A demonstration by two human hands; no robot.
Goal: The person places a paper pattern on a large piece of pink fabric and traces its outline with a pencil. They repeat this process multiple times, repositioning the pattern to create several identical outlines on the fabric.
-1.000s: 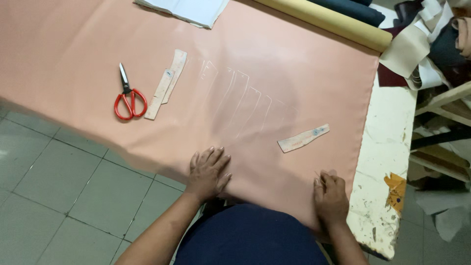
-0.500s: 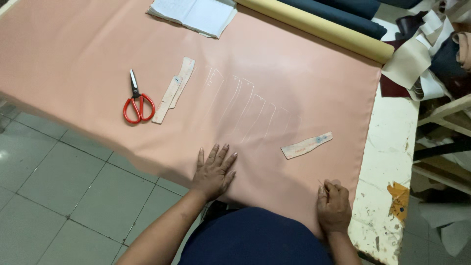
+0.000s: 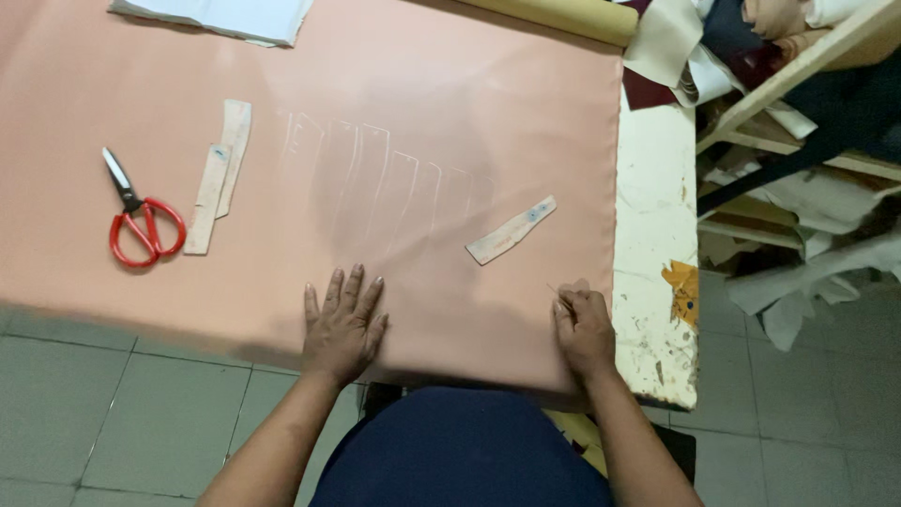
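A pink sheet of fabric (image 3: 394, 84) covers the work table, with several faint chalk outlines (image 3: 385, 178) drawn across its middle. My left hand (image 3: 343, 322) lies flat on the fabric near the front edge, fingers spread. My right hand (image 3: 584, 327) rests at the front right corner of the fabric, fingers curled and pinching something small and thin; what it is cannot be made out. A small cardboard pattern strip (image 3: 511, 230) lies just above and left of my right hand.
Red-handled scissors (image 3: 141, 221) lie at the left, beside two more cardboard strips (image 3: 218, 174). A white paper (image 3: 221, 14) sits at the far edge. The white table edge (image 3: 652, 216) shows at the right, next to shelves of fabric scraps (image 3: 798, 122). Grey floor tiles lie below.
The view has shifted so the fabric sits lower and left. My left hand stays flat; my right hand has moved up onto the fabric's corner and curled its fingers.
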